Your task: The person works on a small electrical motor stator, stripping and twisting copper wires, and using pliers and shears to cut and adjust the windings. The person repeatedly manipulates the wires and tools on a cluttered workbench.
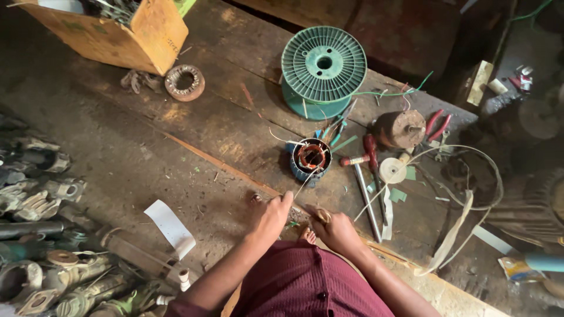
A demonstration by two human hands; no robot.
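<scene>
Looking down on a big rough wooden bench, scuffed and oily, taking up most of the view. Heaped along the left edge: a pile of grey metal castings, pretty grimy. Sitting top left, a cardboard box with loose bits inside, plus a rusty ring-shaped stator core just beside it. Parked near the top middle, a green plastic wire spool, lying flat. Further right, a brown rotor next to red-handled pliers, and a red-handled hammer lying near a small white tape roll. Lying lower left, a white paper slip.

Dead centre: small motor stator with copper windings showing, standing on end, open side up. Running from it down toward the hands, a thin wire. Left hand closed, grip pinched tight on that wire with the thumb up. Right hand curled shut just beside it, fingers folded in; can't tell what it's got hold of, if anything.
</scene>
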